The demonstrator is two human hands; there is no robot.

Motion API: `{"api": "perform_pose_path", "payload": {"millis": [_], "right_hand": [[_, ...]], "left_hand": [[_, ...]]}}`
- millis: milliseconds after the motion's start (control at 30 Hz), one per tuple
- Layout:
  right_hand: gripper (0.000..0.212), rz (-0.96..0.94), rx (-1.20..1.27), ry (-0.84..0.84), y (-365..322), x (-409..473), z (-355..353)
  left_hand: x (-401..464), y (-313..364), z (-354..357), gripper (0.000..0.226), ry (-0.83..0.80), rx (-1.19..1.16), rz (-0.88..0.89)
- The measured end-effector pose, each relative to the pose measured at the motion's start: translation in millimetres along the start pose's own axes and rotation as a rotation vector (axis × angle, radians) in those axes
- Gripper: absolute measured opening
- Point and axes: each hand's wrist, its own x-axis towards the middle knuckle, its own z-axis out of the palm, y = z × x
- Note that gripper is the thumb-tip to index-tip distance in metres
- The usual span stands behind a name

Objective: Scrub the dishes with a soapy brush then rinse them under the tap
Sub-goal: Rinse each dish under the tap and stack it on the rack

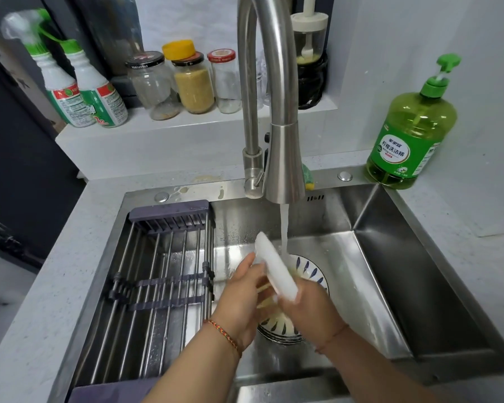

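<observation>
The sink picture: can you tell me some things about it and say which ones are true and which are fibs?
1. Water is running from the tap. True.
2. The white dish lies flat on the drying rack. False: both hands hold it tilted on edge over the sink, beside the stream.
3. The right hand grips the lower end of the white dish. True.
4. The green soap bottle stands inside the sink. False: it stands on the counter at the sink's back right corner.
5. Patterned plates lie in the sink under the hands. True.
6. The left hand rests on the tap. False: it is at the white dish.
</observation>
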Motion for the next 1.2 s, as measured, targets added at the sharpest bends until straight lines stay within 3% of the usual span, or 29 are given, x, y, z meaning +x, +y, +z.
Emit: {"api": "perform_pose_path", "payload": {"millis": [133,267,400,567,667,733,800,933,1000,1100,1200], "right_hand": [[0.055,-0.282,-0.242,-0.073,3,-6,22],[0.059,-0.360,-0.144,-0.198,-10,-10,31],[0.050,-0.295,0.058,-0.438,-21,0,29],[0.039,-0.259,-0.043,-0.421,-24,28,33],[0.060,-0.199,-0.343,-0.418,-16,44,29],[0.063,-0.122,-0.535,-0.431,-15,45,26],[0.062,-0.123,-0.543,-0.395,-23,31,22],[0.068,-0.345,-0.304,-0.330,-47,-10,26],[0.054,-0.546,-0.404,-0.129,-50,-19,35],[0.040,-0.685,-0.349,0.035,-59,-19,43],[0.031,-0.610,-0.172,0.111,-83,-14,42]], "left_hand": [[-3,4,5,0.024,0.013,0.143,0.046],[2,5,-6,0.016,0.137,0.195,0.147],[1,9,-20,0.020,0.121,0.183,0.189],[-6,13,-25,0.024,0.088,0.224,0.193],[-13,21,-28,0.029,0.097,0.188,0.179],[-16,29,-34,0.033,0.141,0.147,0.194],[-17,38,-41,0.031,0.200,0.148,0.226],[-21,57,-50,0.024,0.233,0.162,0.254],[-26,66,-49,0.025,0.214,0.198,0.279],[-30,77,-50,0.035,0.224,0.282,0.387],[-37,85,-54,0.049,0.240,0.274,0.455]]}}
